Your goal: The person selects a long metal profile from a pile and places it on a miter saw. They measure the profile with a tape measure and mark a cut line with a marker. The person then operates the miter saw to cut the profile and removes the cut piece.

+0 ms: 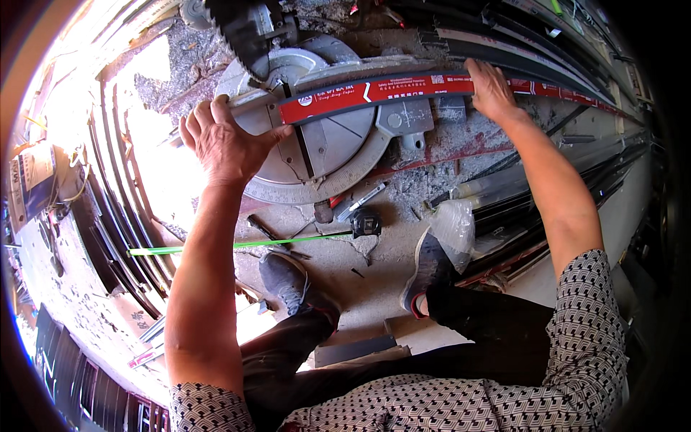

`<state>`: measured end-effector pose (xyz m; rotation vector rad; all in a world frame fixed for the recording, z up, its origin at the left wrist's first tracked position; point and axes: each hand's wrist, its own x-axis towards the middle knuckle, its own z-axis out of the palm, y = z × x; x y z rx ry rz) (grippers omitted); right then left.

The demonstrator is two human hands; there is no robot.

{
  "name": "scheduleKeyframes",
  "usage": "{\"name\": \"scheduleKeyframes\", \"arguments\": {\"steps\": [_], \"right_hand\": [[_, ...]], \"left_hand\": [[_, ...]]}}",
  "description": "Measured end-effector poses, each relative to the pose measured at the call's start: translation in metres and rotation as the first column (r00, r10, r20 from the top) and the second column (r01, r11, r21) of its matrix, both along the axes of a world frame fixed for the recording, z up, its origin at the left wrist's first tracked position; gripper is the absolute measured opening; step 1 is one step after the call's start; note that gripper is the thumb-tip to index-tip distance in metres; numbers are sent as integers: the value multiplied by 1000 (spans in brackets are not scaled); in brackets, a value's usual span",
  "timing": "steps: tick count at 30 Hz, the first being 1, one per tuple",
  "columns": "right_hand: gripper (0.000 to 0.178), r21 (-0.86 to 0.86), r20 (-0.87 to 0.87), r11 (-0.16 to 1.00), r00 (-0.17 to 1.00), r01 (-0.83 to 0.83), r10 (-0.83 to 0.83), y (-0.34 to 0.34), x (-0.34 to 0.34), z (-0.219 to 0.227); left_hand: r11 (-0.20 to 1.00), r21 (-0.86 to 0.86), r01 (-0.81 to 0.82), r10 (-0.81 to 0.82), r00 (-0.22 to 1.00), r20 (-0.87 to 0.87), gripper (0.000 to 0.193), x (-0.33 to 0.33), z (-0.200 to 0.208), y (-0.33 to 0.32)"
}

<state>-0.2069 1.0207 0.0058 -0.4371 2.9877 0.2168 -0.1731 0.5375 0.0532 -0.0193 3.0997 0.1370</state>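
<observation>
A long dark profile strip (345, 100) with red printed film lies across the round base of a mitre saw (338, 155), along its metal fence. The strip's left end is close to the slot in the base. My left hand (227, 144) is open, its fingers spread over the left part of the fence and its thumb at the strip's end. Farther right, my right hand (493, 92) is closed over the strip. The toothed saw blade (241, 32) is raised behind the fence, above the slot.
A tape measure (366, 222) with its green blade pulled out lies before the saw, beside a marker (362, 201). Dark profiles (518, 47) are stacked at the back right, and more (119, 194) stand at left. A clear plastic bag (455, 229) lies by my right shoe.
</observation>
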Motion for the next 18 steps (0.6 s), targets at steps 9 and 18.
{"name": "scheduleKeyframes", "arguments": {"steps": [9,18], "right_hand": [[57,-16,-41,1000,999,-22,21,-2,2,1],[56,-35,7,999,1000,3,-3,1,-1,-4]], "left_hand": [[999,36,-8,8,1000,-19,107,0,-5,-3],[1000,10,-8,9,999,-40,106,0,-7,-5]]}}
